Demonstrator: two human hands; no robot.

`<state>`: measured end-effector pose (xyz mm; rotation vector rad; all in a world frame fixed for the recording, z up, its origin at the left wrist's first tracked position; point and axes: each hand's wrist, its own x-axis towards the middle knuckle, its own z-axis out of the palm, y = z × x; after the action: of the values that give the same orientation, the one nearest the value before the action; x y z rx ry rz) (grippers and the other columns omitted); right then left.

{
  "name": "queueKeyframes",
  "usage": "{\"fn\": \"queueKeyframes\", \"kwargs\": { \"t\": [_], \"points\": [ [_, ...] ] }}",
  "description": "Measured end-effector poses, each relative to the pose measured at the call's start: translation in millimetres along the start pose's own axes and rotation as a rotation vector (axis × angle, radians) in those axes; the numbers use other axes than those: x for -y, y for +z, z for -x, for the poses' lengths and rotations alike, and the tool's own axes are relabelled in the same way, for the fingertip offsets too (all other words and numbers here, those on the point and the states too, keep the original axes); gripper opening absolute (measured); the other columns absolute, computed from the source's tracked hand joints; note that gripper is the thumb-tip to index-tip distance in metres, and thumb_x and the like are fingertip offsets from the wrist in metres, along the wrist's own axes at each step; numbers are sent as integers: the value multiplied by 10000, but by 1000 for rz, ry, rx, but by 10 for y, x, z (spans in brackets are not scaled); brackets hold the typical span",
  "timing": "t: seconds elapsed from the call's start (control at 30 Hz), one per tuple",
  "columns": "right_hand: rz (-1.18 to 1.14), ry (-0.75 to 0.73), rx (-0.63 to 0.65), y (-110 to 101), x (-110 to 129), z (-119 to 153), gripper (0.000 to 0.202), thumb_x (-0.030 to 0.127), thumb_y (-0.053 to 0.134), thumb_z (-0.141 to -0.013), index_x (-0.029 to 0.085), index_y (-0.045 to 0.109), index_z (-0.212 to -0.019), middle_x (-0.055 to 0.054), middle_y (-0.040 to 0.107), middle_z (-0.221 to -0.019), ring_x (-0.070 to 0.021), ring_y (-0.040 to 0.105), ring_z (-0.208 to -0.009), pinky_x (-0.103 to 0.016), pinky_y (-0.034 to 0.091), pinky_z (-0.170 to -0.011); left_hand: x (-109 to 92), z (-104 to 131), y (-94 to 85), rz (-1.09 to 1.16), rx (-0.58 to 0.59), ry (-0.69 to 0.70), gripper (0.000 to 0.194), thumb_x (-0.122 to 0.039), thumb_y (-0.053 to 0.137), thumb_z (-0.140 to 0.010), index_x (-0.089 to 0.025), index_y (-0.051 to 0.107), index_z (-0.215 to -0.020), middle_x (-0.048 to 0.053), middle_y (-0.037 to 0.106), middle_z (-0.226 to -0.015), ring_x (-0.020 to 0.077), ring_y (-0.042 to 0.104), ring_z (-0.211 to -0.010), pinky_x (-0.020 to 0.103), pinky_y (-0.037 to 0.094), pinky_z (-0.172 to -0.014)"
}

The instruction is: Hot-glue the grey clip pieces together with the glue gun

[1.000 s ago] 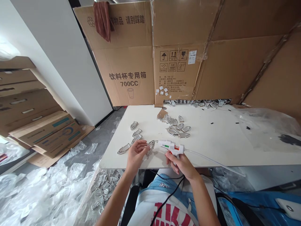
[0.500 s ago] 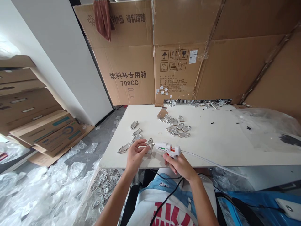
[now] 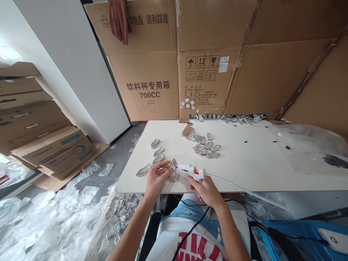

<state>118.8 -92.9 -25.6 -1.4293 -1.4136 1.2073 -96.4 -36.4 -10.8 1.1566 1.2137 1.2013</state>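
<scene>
Near the table's front edge, my left hand pinches a small silvery frame-shaped piece with a pointed top, held upright. My right hand is wrapped round the handle of a white glue gun. The gun's nozzle meets the upper part of the piece, and a long pale glue stick trails from its rear. Several like pieces lie left of and behind my left hand. A looser group of them sits behind the gun.
Cardboard sheets wall off the back of the white table, with more metal pieces in a gap below. Plastic film covers the right side. Below left are a heap of pieces and plastic bags. A black cable crosses my lap.
The glue gun and my right hand have shifted slightly left, the nozzle now closer against the piece. My left hand stays almost still with its grip unchanged.
</scene>
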Motion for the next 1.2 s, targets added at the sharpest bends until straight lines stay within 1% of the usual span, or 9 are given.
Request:
{"fn": "queueKeyframes", "kwargs": {
  "t": [0.2, 0.3, 0.43, 0.63, 0.73, 0.83, 1.0, 1.13, 1.2],
  "points": [
    [3, -24, -14, 18, -13, -3, 359, 531, 574, -1054, 251, 584, -830, 34, 573, -579, -138, 475, -419, -267, 366, -446, -13, 0, 6, -18, 0, 12, 562, -497, 948, -704, -156, 819, -1132, 57, 749, -872, 206, 759, -766, 265, 618, -641],
    [-10, -22, -18, 28, -59, -25, 334, 535, 582, -1047, 253, 617, -872, 35, 584, -575, -143, 471, -400, -270, 360, -431, -10, 0, 2, -24, 4, 7, 581, -507, 948, -704, -153, 818, -1146, 67, 755, -881, 215, 762, -771, 278, 627, -644],
    [-28, -10, -10, 38, -120, -52, 358, 553, 608, -1030, 243, 628, -852, 17, 620, -601, -135, 465, -389, -273, 346, -426, 29, -18, 0, -12, 6, 20, 593, -511, 944, -716, -148, 812, -1166, 77, 762, -907, 217, 764, -798, 282, 635, -665],
    [-48, -24, -23, 25, -44, -4, 359, 577, 621, -1018, 244, 675, -893, 18, 612, -603, -151, 476, -433, -287, 369, -479, 127, -67, -9, -27, -15, 82, 559, -476, 922, -751, -152, 806, -1191, 81, 768, -928, 212, 761, -825, 306, 654, -729],
    [-4, -54, -67, 29, 18, 16, 334, 577, 631, -1000, 256, 690, -929, 10, 624, -642, -192, 547, -519, -307, 416, -546, 177, -83, -16, -85, -38, 149, 514, -446, 896, -778, -158, 814, -1196, 92, 777, -956, 218, 764, -855, 312, 659, -750],
    [122, -91, -119, 48, 62, 36, 286, 557, 605, -1012, 280, 669, -982, -2, 657, -739, -238, 631, -685, -320, 457, -643, 215, -92, -21, -144, -68, 204, 477, -415, 881, -790, -172, 821, -1196, 92, 777, -966, 213, 759, -853, 315, 662, -757],
    [313, -87, -75, 73, 96, 64, 211, 496, 514, -1065, 308, 611, -1056, 2, 653, -825, -247, 637, -781, -327, 460, -730, 219, -96, -37, -163, -81, 197, 482, -411, 865, -797, -176, 822, -1215, 85, 783, -945, 204, 750, -840, 318, 661, -778],
    [244, -83, -66, 55, 58, 34, 226, 519, 547, -1060, 303, 615, -1055, 4, 649, -840, -241, 636, -809, -326, 464, -740, 182, -88, -48, -136, -62, 172, 512, -429, 886, -783, -167, 821, -1219, 82, 795, -943, 203, 762, -838, 310, 657, -788],
    [119, -76, -35, 30, 17, 9, 272, 549, 594, -1045, 281, 617, -1001, 12, 624, -790, -212, 600, -722, -307, 446, -668, 159, -79, -49, -91, -43, 137, 551, -463, 897, -782, -158, 813, -1234, 89, 797, -953, 215, 774, -851, 312, 659, -768]
  ]
}}
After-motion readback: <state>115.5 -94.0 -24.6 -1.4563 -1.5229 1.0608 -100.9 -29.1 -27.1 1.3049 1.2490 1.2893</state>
